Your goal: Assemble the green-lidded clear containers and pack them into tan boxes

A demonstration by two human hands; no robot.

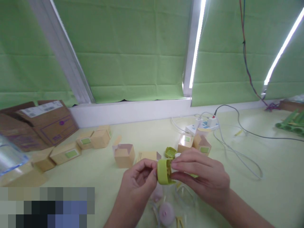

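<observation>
A lime-green rounded plastic housing [162, 172] is held up over the table, its hollow side turned to the right. My left hand [140, 183] pinches its left side between thumb and fingers. My right hand [201, 175] is closed at the hollow side, thumb and fingertips at the rim; whether they grip the rim or a part inside is hidden. Just behind lies another green plastic piece [170, 152]. Below the hands are a pale pink round part [166, 214], a clear plastic part [185, 194] and a small yellow forked piece [180, 221].
Small tan boxes [66, 154] line the left, beside a large brown carton [51, 123]. A box with raised flaps [124, 155] stands left of centre; more boxes [185, 143] stand right, before a power strip [201, 126]. Cables [237, 155] run across the right side; green tubes [291, 123] lie far right.
</observation>
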